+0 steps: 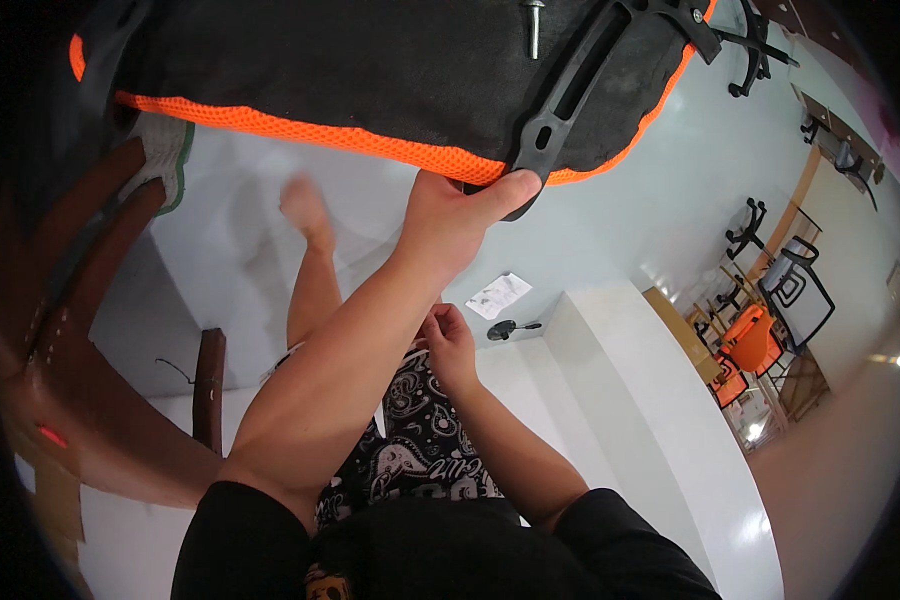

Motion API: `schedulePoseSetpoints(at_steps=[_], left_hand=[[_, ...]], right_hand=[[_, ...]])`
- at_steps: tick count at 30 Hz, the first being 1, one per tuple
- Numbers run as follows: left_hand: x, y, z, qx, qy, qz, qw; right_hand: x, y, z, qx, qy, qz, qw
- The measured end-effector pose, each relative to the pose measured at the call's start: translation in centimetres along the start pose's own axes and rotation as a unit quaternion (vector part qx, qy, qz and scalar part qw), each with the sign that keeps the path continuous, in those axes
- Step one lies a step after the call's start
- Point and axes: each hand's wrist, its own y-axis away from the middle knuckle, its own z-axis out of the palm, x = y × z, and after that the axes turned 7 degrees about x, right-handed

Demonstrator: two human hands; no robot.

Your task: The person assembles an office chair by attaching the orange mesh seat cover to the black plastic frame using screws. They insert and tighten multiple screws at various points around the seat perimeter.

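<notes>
Here | black bracket (550, 118): near end clamped in left hand (455, 222) | right hand (452, 346) well apart, grip unclear

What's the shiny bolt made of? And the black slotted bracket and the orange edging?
Bolt: probably metal, silvery and shiny.
Black slotted bracket: likely hard plastic, satiny with rounded edges, maybe painted metal.
Orange edging: looks like mesh fabric, matte with tiny holes.

Pale, glossy grey floor (600, 240) — a few loose things on it.
A white sheet (499, 296) with dark markings lies flat; near it is a small black part (503, 329), rounded with a thin stem. Off to the right — a black star-shaped chair base (747, 229).
</notes>
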Motion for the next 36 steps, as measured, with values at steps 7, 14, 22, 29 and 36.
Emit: schedulePoseSetpoints(at_steps=[7, 14, 22, 29, 36], left_hand=[[0.0, 0.4, 0.1, -0.004, -0.010, 0.014, 1.000], [-0.5, 0.4, -0.3, -0.019, 0.000, 0.025, 1.000], [-0.6, 0.3, -0.3, -0.027, 0.080, 0.011, 0.996], [-1.2, 0.1, -0.8, 0.014, -0.089, 0.004, 0.996], [-1.6, 0.1, -1.4, 0.008, -0.184, -0.007, 0.983]], right_hand=[[0.6, -0.8, 0.9, -0.012, -0.024, 0.002, 1.000], [0.5, -1.3, 0.8, -0.028, 0.005, 0.012, 1.000], [-0.1, -1.1, 1.3, -0.023, 0.012, 0.023, 0.999], [-1.2, -0.6, 1.9, -0.018, 0.039, 0.037, 0.998], [0.1, -0.5, 1.7, -0.047, 0.059, -0.008, 0.997]])
